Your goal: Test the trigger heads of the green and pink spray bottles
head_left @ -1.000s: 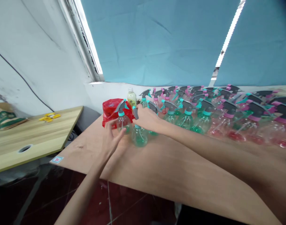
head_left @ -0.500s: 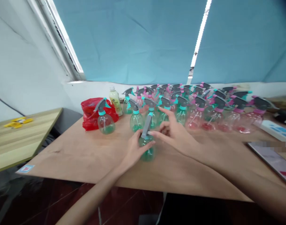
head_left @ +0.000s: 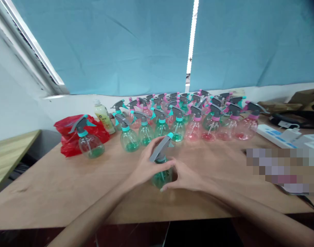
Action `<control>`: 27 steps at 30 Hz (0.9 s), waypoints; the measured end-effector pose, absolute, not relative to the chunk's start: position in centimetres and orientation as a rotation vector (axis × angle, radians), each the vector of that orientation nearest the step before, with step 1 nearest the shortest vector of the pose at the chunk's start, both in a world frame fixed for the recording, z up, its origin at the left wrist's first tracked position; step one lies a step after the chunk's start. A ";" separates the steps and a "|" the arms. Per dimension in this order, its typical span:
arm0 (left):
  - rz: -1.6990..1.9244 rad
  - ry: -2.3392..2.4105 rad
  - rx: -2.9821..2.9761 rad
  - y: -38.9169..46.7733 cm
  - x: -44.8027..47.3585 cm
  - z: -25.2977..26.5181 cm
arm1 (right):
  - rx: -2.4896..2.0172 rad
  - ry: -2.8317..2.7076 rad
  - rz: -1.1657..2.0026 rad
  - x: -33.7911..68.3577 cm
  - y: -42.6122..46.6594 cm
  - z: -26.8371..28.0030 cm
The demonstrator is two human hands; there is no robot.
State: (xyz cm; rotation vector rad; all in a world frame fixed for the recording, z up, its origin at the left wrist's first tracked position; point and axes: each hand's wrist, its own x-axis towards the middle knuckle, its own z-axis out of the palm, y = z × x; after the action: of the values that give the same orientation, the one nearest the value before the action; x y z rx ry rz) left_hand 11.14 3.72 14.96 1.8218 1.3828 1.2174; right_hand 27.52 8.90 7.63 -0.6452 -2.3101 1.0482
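A green spray bottle [head_left: 160, 177] with a grey trigger head and turquoise nozzle stands at the table's near middle. My left hand [head_left: 148, 164] is closed around its upper part, thumb across the front just under the head. My right hand [head_left: 186, 176] grips the bottle's right side, thumb low on the body and fingers partly hidden behind it. The nozzle points away from me and slightly right. Behind it stand several green spray bottles [head_left: 130, 140] and several pink spray bottles [head_left: 194, 128] in rows.
At left, another green spray bottle [head_left: 91, 145] stands before a red plastic bag [head_left: 65, 130] and a pale green bottle [head_left: 104, 116]. A white power strip [head_left: 274, 135] and a blurred-out flat object [head_left: 282, 171] lie at right. The wooden table [head_left: 69, 192] ends near me.
My right hand has moved from the trigger head down to the bottle's body. The head now tilts more to the right. My view has swung right.
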 end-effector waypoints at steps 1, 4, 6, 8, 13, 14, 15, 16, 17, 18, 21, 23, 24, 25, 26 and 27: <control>1.189 1.346 1.837 4.1 11.2 15.5 | -0.650 -2.322 1.032 27.6 9.0 7.7; 1.053 1.242 1.833 5.4 11.4 16.3 | -0.650 -2.343 0.991 27.7 9.4 8.0; 1.010 1.193 1.821 6.4 11.5 16.1 | -0.643 -2.332 0.972 27.8 9.8 8.2; 1.025 1.154 1.819 7.3 11.7 15.6 | -0.627 -2.329 0.962 27.8 10.3 8.2; 1.149 1.177 1.744 9.0 12.3 14.7 | -0.619 -2.473 0.797 28.8 12.6 7.5; 1.156 1.188 1.739 9.2 12.3 14.6 | -0.621 -2.519 0.730 29.2 13.2 7.3; 1.163 1.197 1.748 9.4 12.4 14.5 | -0.624 -2.559 0.659 29.8 13.9 7.0; 1.171 1.207 1.771 9.6 12.4 14.4 | -0.623 -2.590 0.607 30.4 14.6 6.7; 1.178 1.223 1.802 9.7 12.5 14.4 | -0.634 -2.605 0.570 31.0 15.3 6.4; 1.183 1.248 1.834 9.8 12.5 14.4 | -0.640 -2.615 0.536 31.6 16.0 6.1; 1.167 1.319 1.887 9.9 12.6 14.8 | -0.679 -2.651 0.495 33.2 17.5 5.5; 1.145 1.322 1.888 9.8 12.6 15.1 | -0.733 -2.657 0.504 33.8 18.1 5.2; 1.138 1.314 1.886 9.8 12.5 15.2 | -0.750 -2.656 0.507 34.0 18.3 5.0; 1.134 1.303 1.881 9.8 12.5 15.2 | -0.758 -2.654 0.505 34.1 18.3 4.8; 1.131 1.290 1.874 9.8 12.5 15.2 | -0.758 -2.653 0.501 34.1 18.4 4.6; 1.128 1.277 1.864 9.8 12.4 15.1 | -0.757 -2.650 0.498 34.1 18.4 4.5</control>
State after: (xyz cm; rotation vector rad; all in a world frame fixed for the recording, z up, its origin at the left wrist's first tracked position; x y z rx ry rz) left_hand 12.44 9.82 15.12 1.8639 1.2774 1.1284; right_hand 34.12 18.41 4.50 -0.7573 -2.6498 0.4983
